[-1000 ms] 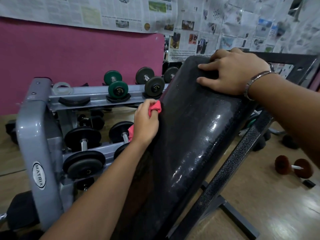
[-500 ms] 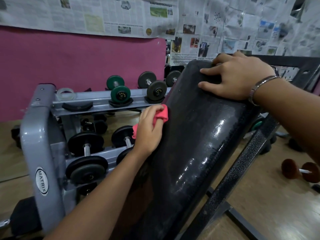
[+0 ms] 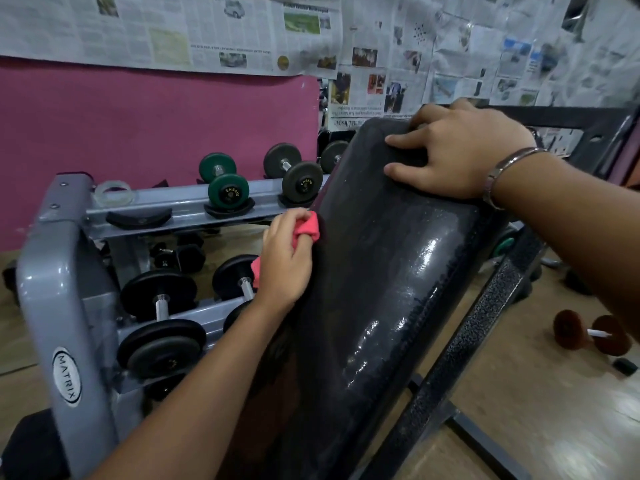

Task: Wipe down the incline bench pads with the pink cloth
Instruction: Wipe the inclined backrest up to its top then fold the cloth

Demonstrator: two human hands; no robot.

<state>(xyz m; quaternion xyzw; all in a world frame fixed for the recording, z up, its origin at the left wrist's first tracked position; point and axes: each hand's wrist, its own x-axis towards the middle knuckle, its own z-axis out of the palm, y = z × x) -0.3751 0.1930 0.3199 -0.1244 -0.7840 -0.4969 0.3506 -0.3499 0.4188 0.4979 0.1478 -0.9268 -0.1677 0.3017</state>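
Observation:
The black incline bench pad (image 3: 381, 271) slopes up through the middle of the view, shiny with wet streaks on its right half. My left hand (image 3: 285, 261) is closed on the bunched pink cloth (image 3: 306, 228) and presses it against the pad's left edge, about halfway up. A corner of the cloth pokes out below my palm. My right hand (image 3: 457, 154), with a metal bangle on the wrist, lies flat over the pad's top end, fingers spread and gripping the upper edge.
A grey dumbbell rack (image 3: 62, 289) with several dumbbells stands close on the left, just beyond my left hand. The bench's black steel frame (image 3: 467, 334) runs down the right side. A brown dumbbell (image 3: 588, 332) lies on the wooden floor at right.
My left hand with the cloth has slid slightly up along the pad's left edge. My right hand has stayed on the pad's top. The camera has shifted a little.

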